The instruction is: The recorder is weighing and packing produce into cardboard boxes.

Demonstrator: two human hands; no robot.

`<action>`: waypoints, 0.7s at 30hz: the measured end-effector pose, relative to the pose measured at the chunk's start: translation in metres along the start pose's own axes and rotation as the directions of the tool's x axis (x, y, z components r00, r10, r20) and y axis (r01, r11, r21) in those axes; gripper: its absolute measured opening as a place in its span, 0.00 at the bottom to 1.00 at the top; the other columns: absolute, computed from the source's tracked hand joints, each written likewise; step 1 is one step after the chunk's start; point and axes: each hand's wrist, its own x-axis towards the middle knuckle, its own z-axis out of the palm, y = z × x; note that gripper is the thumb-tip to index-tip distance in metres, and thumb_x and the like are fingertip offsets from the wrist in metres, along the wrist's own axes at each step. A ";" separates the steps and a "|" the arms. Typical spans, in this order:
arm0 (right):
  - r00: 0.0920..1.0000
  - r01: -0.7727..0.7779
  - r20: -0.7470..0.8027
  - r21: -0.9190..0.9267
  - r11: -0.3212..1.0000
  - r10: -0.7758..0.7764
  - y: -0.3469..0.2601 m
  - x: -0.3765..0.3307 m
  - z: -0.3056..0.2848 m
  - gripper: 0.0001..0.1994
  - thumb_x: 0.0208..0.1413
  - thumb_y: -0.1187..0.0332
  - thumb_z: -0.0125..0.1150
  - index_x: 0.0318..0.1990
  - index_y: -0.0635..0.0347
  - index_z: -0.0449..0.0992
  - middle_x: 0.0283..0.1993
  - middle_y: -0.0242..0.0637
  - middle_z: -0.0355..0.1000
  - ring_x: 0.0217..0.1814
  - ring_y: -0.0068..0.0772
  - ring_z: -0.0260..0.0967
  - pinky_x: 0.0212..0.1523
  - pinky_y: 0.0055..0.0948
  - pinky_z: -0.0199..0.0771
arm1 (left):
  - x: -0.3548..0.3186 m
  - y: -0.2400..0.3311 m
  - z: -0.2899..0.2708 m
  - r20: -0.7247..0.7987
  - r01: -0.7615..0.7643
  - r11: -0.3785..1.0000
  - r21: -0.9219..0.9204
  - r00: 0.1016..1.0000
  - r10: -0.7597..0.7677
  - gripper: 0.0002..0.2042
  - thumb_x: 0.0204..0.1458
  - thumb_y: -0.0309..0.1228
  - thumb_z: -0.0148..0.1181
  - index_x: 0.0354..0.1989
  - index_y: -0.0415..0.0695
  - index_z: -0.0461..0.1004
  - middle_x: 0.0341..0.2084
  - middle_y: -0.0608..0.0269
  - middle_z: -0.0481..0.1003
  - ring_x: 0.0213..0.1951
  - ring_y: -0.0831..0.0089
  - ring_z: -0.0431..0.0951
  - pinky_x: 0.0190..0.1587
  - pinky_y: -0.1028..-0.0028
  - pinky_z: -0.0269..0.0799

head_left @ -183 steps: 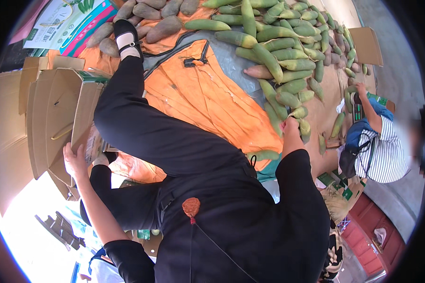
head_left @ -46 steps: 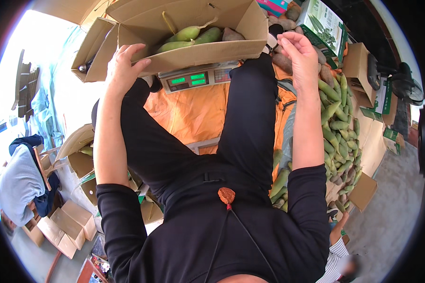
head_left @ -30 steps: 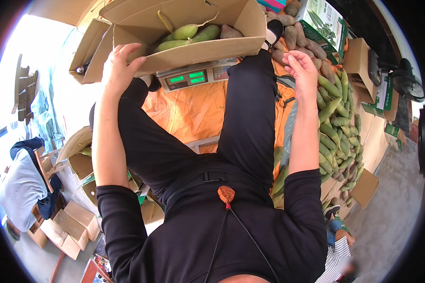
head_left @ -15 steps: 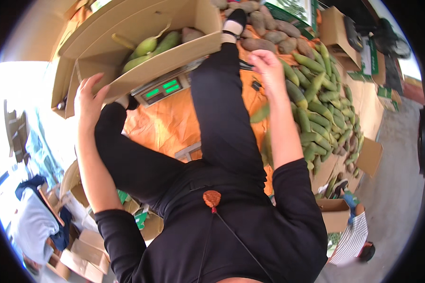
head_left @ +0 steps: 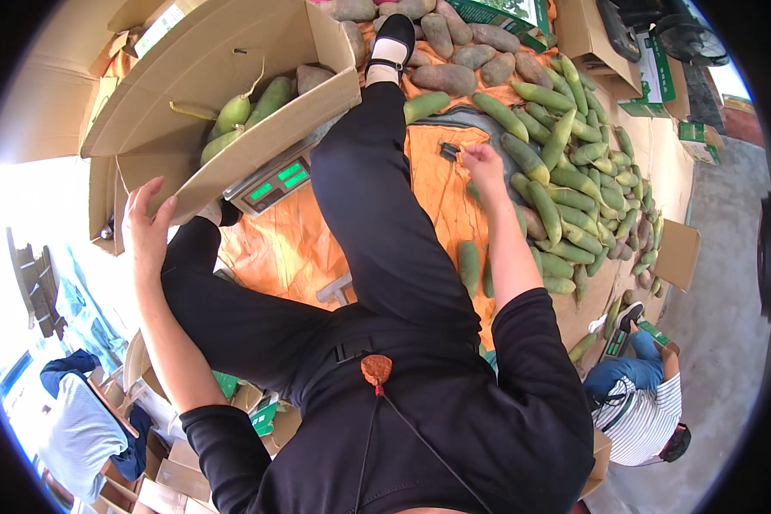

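My left hand [head_left: 148,227] is beside the near left corner of a tall open cardboard box [head_left: 270,141], its thumb and fingers apart. Whether it touches the cardboard I cannot tell. In the box lie a few green radishes [head_left: 268,103] and a brownish root [head_left: 314,78]. The box sits on a digital scale [head_left: 270,190] with lit green readouts. My right hand [head_left: 486,174] hangs over the orange sheet with its fingers curled together; what they hold, if anything, is hidden. Right by its fingertips is a small black object [head_left: 449,152]. A heap of green radishes [head_left: 574,197] lies to its right.
Muddy reddish-brown roots [head_left: 444,80] lie at the far side, around my shod foot [head_left: 394,38]. The orange sheet [head_left: 274,248] spreads between my legs. A co-worker in a striped top [head_left: 647,420] crouches at the lower right. Cartons [head_left: 167,475] stand at the lower left.
My right hand has come down, nearer to the small black object. My left hand has shifted lower beside the box. The view has moved, and more of the co-worker shows.
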 end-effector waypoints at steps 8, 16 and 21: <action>0.971 -0.233 0.034 -0.087 0.969 0.236 0.043 0.024 0.039 0.13 0.47 0.70 0.65 0.40 0.63 0.75 0.34 0.34 0.73 0.33 0.26 0.69 0.36 0.26 0.71 | -0.008 0.011 -0.007 -0.014 0.054 0.998 0.028 0.998 -0.054 0.17 0.47 0.25 0.60 0.49 0.40 0.73 0.44 0.55 0.72 0.50 0.63 0.71 0.52 0.68 0.67; 0.979 0.198 0.197 -0.852 0.485 -0.053 0.008 0.042 0.090 0.28 0.45 0.72 0.62 0.57 0.51 0.65 0.66 0.37 0.56 0.68 0.40 0.52 0.56 0.39 0.64 | -0.005 0.018 -0.008 0.017 0.068 0.997 0.032 0.997 -0.069 0.17 0.47 0.26 0.59 0.49 0.40 0.73 0.44 0.54 0.72 0.50 0.62 0.71 0.51 0.68 0.69; 0.816 0.520 0.519 -0.851 -0.066 -0.254 -0.006 0.065 0.113 0.25 0.53 0.69 0.51 0.62 0.51 0.62 0.70 0.32 0.51 0.72 0.35 0.43 0.54 0.39 0.63 | -0.002 0.025 -0.004 0.027 0.073 0.996 0.050 0.997 -0.074 0.18 0.46 0.26 0.62 0.48 0.40 0.73 0.46 0.53 0.72 0.50 0.60 0.72 0.48 0.68 0.71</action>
